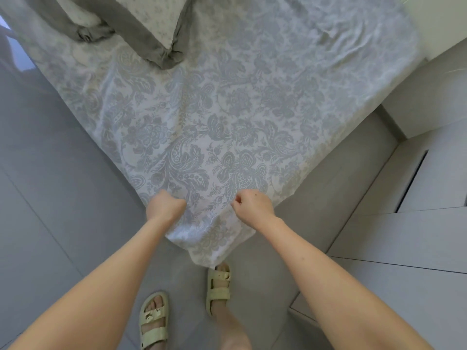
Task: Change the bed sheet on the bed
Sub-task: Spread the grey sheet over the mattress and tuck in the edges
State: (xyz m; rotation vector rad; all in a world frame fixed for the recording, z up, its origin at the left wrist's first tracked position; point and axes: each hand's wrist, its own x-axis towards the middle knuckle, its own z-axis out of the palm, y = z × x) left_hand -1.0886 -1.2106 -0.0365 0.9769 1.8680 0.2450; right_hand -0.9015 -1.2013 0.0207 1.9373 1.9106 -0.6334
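Observation:
A white bed sheet [227, 117] with a grey-blue floral pattern is spread over the bed, and its near corner hangs down towards the floor in front of me. My left hand [165, 205] grips the sheet on the left side of that corner, fingers curled into the cloth. My right hand [254, 205] pinches the sheet on the right side of the corner. Two pillows [141, 24] with grey frilled edges lie at the far end of the bed.
I stand at the bed's corner on a grey tiled floor [50, 185], my feet in pale yellow sandals [218, 289]. White cupboard fronts [404, 236] run along the right, close to the bed. A narrow strip of floor lies between bed and cupboards.

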